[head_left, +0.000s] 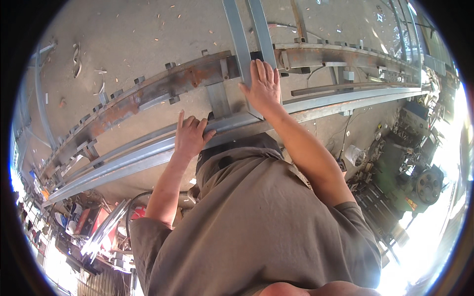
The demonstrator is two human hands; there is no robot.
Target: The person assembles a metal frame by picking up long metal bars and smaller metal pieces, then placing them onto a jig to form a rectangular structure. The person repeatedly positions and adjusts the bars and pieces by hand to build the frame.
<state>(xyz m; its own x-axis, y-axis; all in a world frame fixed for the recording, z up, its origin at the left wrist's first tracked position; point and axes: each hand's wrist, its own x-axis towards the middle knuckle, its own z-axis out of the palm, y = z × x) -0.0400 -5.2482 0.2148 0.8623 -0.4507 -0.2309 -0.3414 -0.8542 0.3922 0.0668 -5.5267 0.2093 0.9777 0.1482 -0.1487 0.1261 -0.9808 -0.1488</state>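
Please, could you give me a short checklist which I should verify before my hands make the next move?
1. Right hand supported: ok, it lies palm down on the right one of the two crossing bars.
2. Left hand firmly gripping the long grey bars: cannot tell; its index finger is extended and its underside is hidden.
3. Crossing bars laid over the rusty beam: ok, both pass across it.
4. Crossing bars fixed in place: cannot tell from this view.
5. Gloves on: not ok, both hands are bare.
6. Floor free of loose bits: not ok, small scraps are scattered beyond the beam.
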